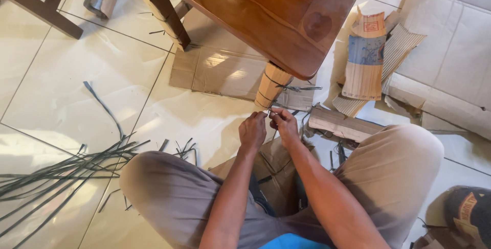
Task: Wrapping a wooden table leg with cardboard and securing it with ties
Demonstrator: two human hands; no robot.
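My left hand (252, 131) and my right hand (284, 124) meet at the foot of a wooden table leg (272, 84) wrapped in corrugated cardboard. Both pinch a thin dark plastic strap (271, 112) that runs around the base of that wrapped leg; another strap band (286, 87) circles the leg higher up with loose ends sticking out to the right. The brown wooden tabletop (266, 8) overhangs the leg. I sit on the tiled floor with knees spread either side of my arms.
A bundle of long dark straps (61, 170) lies on the tiles at left. Flattened cardboard sheets (225, 67) lie under the table, and torn cardboard pieces (365, 60) at right. A wooden block (340, 123) sits beside my right hand. A cap (468, 216) lies at lower right.
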